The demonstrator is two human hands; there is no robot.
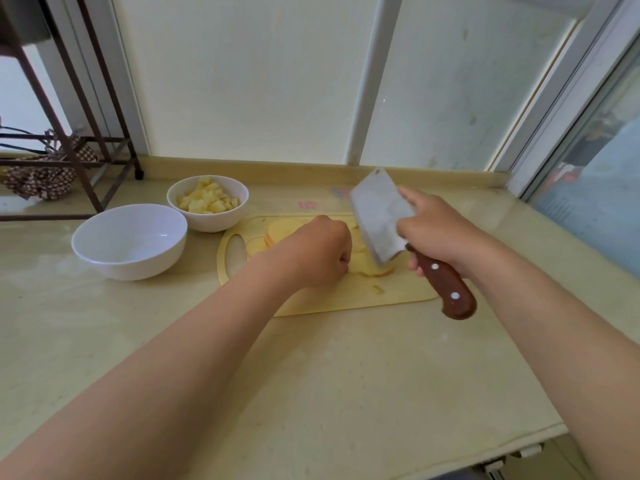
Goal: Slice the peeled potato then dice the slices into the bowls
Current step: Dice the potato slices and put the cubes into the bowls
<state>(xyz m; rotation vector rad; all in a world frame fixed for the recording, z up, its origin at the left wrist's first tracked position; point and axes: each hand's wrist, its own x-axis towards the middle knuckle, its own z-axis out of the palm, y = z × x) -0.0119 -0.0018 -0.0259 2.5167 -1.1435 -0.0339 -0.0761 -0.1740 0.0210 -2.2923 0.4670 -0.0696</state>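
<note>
Left hand [311, 252]: I am curling the fingers under into a tight fist, knuckles up, over the yellow cutting board [346, 301]. The fingertips are hidden beneath the hand, so I cannot tell whether they are pinching or only pressing anything. The thumb side is sitting just beside the cut slices [370, 268].

Right hand [438, 230]: I am gripping the cleaver [377, 216] where blade meets handle. The thumb is lying pressed on the near face of the blade and one finger is reaching along its far side. The remaining fingers are wrapping under the wooden handle [446, 289], close together.

Cleaver orientation: the long axis is running from near right to far left. The handle end is pointing back toward me, and the square blade end is pointing away and left, raised. The heel of the edge is coming down at the cut slices and the blade is tilting.

Potato: a stack of round slices [282, 230] is lying flat on the board, partly hidden behind my left hand. Diced potato [207, 200] is sitting in the far bowl [221, 223]. The near bowl [104, 258] is standing just left of it, both on the counter [311, 375] left of the board.
</note>
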